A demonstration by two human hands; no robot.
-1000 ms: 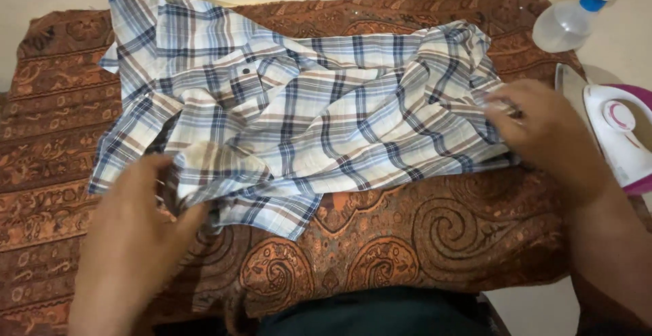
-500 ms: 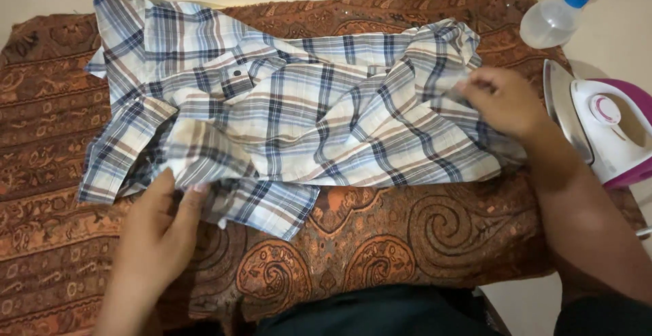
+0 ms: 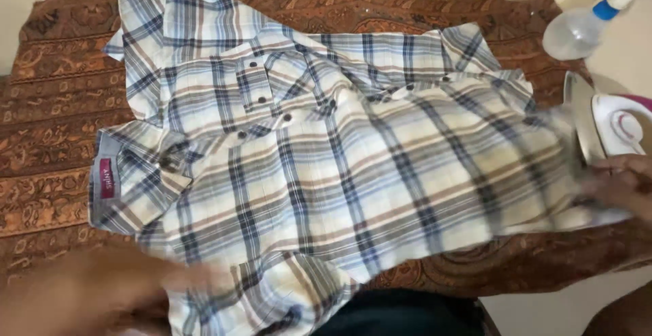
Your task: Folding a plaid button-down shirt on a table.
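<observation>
Head view: the blue and brown checked cotton shirt (image 3: 339, 166) has been pulled flatter across the patterned brown bench (image 3: 61, 146). Its right edge is pinched by the right hand (image 3: 621, 187); the blurred left hand (image 3: 102, 295) rests at its lower-left hem, grip unclear.

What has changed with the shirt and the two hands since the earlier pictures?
The shirt has been pulled out flatter and now covers more of the patterned cloth. The right hand moved outward to the shirt's right edge, near the iron; the left hand, blurred, stayed at the near-left edge. Whether either grips the fabric is unclear. The iron and spray bottle kept their places.
</observation>
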